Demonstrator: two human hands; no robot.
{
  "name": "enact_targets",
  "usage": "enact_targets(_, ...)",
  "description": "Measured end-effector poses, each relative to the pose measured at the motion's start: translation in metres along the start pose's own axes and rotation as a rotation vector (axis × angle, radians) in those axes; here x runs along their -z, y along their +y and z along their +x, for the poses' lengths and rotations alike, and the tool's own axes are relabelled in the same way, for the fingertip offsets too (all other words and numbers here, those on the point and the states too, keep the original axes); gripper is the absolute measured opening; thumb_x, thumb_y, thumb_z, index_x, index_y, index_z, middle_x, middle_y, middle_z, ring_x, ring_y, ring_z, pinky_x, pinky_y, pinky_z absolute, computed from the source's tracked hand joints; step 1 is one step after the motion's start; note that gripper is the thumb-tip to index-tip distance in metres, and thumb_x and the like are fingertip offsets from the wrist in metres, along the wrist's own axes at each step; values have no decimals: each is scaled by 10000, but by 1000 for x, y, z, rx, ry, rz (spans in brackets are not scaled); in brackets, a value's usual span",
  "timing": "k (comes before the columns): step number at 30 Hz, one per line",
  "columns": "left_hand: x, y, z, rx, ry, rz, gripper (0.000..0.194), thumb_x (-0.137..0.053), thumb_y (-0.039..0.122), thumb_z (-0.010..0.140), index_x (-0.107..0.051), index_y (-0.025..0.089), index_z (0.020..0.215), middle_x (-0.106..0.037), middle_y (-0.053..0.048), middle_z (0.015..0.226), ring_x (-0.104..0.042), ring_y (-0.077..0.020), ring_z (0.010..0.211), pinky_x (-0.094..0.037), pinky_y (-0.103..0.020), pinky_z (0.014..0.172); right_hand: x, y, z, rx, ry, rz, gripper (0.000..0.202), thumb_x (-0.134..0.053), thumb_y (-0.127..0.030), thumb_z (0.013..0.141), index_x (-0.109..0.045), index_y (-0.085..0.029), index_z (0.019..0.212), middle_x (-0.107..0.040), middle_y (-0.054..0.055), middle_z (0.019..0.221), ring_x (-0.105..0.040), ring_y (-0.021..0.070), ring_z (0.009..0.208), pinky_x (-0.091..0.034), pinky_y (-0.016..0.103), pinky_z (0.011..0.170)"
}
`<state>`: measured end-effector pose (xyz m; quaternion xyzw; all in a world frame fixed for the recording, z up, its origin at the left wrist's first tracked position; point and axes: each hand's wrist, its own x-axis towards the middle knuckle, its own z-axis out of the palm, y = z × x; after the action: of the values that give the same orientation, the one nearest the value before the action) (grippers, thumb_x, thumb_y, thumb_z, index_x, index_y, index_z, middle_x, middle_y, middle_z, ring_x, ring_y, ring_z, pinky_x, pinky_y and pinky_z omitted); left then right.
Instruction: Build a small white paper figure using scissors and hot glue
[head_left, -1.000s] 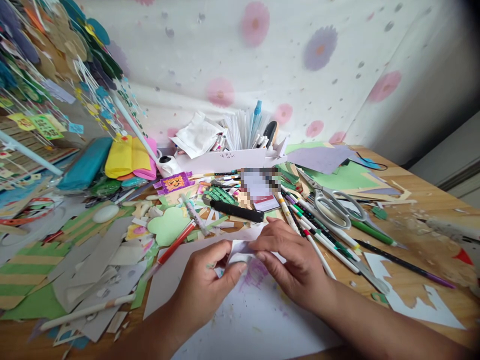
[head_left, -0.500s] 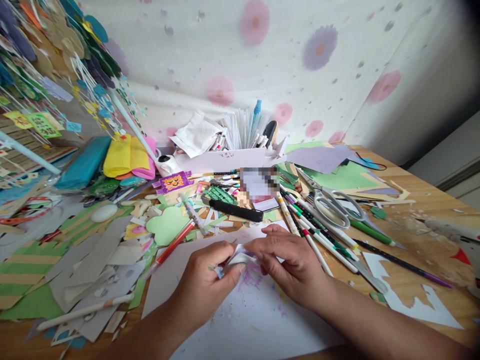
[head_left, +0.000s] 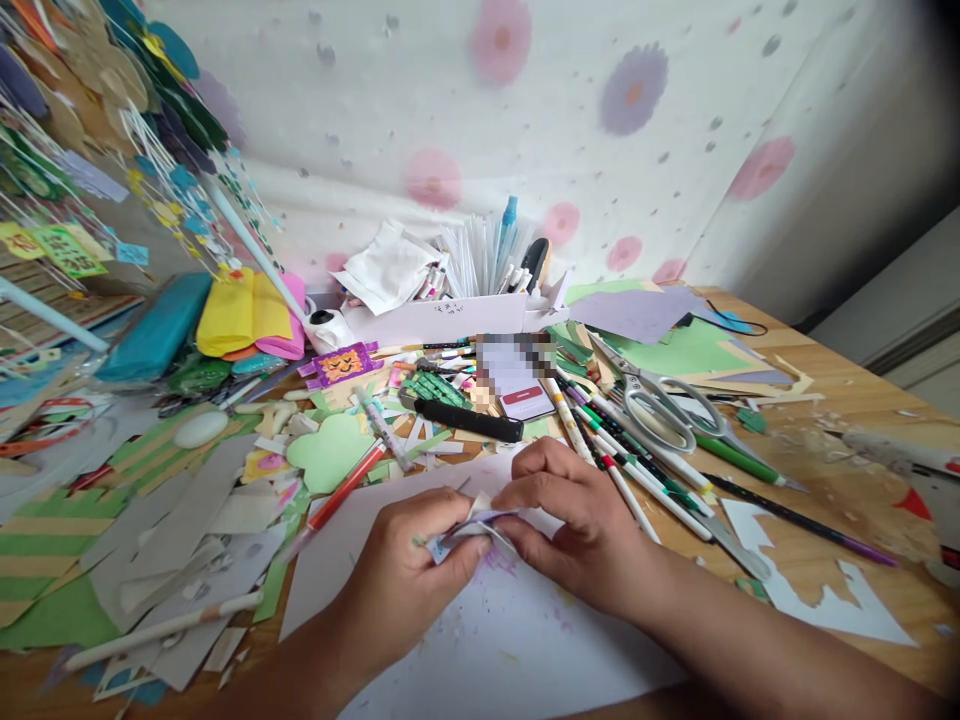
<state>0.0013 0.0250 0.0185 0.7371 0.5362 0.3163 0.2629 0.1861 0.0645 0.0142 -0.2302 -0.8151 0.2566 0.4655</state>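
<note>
Both hands meet over a large white sheet point(head_left: 420, 670) marked with pink and purple scribbles. My left hand point(head_left: 416, 550) pinches a small folded paper piece point(head_left: 480, 520), whitish with a purple-blue edge, between thumb and forefinger. From the other side my right hand point(head_left: 562, 520) grips the same piece, its thumb and forefinger pressed on the right end. A bit of blue pattern shows at the paper's left end, under my left fingers. The rest of the piece is hidden by the fingers.
Behind the hands lie a black cutter point(head_left: 469, 420), a phone point(head_left: 525, 390), many markers point(head_left: 615, 440) and silver scissors point(head_left: 660, 410). Paper scraps and a red marker point(head_left: 345, 490) are at left. A white box point(head_left: 435, 318) stands at the back; a glue gun point(head_left: 922, 490) is at right.
The right fingers have shifted on the paper, with the thumb now further along its edge, and more of the folded piece shows. The view has moved slightly.
</note>
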Motion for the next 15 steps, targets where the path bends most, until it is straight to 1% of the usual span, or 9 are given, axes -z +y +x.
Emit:
enact_targets(3,0,0,-1,-14,8,14,234,-522,156,768,-409,186,565,-406,48,577,-398,-100,545,-324,-205,514,-1,-1,0,3,-1,-10,145,-642,-70,787,-647,-189,870,-554,40,822,-569,148,739,-479,254,630)
enact_targets(6,1,0,-2,-3,3,-27,247,-530,168,776,-423,185,555,-407,46,571,-397,-104,544,-325,-209,515,-1,-1,1,-11,-15,39,150,-629,-67,791,-642,-187,881,-589,53,830,-589,161,763,-490,273,663)
enact_targets(9,2,-2,-1,52,-8,-157,216,-560,219,789,-503,185,585,-473,25,597,-447,-127,581,-367,-219,535,0,0,1,-80,-40,164,130,-620,-80,798,-634,-183,876,-619,40,781,-595,154,727,-490,272,665)
enact_targets(13,4,-3,1,119,-59,-387,180,-614,311,809,-612,178,688,-595,-24,703,-541,-167,668,-436,-246,591,3,2,0,-213,-68,356,19,-634,-173,835,-644,-167,820,-627,34,740,-583,141,683,-474,261,644)
enact_targets(15,5,-4,1,138,-99,-477,180,-626,335,822,-648,174,746,-621,-34,736,-567,-174,698,-455,-249,615,5,3,0,-284,-75,445,90,-638,-230,852,-643,-163,793,-616,29,728,-569,135,673,-459,257,635)
